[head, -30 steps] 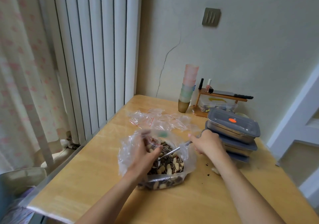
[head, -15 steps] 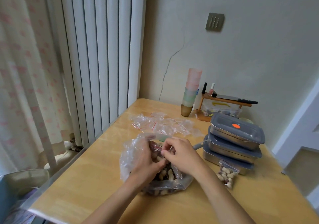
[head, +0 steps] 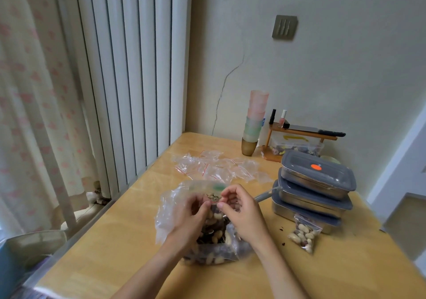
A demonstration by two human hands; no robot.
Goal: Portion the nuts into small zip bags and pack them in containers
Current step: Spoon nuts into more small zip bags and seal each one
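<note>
A big clear bag of mixed nuts point(head: 214, 252) lies on the wooden table point(head: 129, 241) in front of me. Above it I hold a small zip bag point(head: 213, 218) filled with nuts. My left hand point(head: 191, 215) and my right hand point(head: 239, 211) both pinch its red-lined top edge, thumbs nearly touching. A grey spoon handle point(head: 265, 196) sticks out of the big bag to the right. Another filled small bag point(head: 303, 233) leans against a stack of three steel containers with grey lids point(head: 315, 183). Several empty zip bags point(head: 219, 167) lie behind the big bag.
Stacked plastic cups point(head: 253, 125) and a small wooden shelf point(head: 299, 135) with bottles stand at the back by the wall. Nut crumbs point(head: 282, 229) dot the table to the right. The table's left edge runs along the vertical blinds point(head: 129, 68).
My right hand let go of the spoon in the big bag and came over to the small bag's top. My left hand kept hold of the small bag.
</note>
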